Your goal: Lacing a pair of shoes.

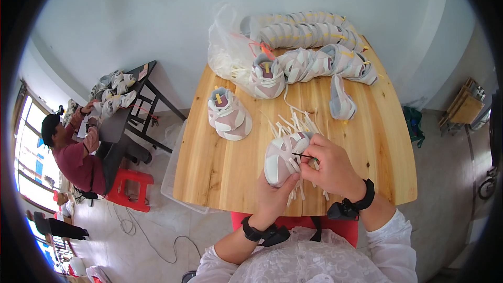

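Near the table's front edge lies a pale pink and white shoe upper, its toe toward the lower left. My left hand grips it at the near side, thumb pressed on it. In my closed right hand is a thin black pointed tool, its tip at the upper's lacing area. White laces fan out beyond the upper, and more lace ends hang below it. A laced upper with a yellow tab stands to the left. Another laced upper sits farther back, against a clear plastic bag of white laces.
Nested rows of uppers line the wooden table's far side. A single upper lies in front of them. At left, a person sits on a red stool at a dark table with shoes. Cables cross the floor.
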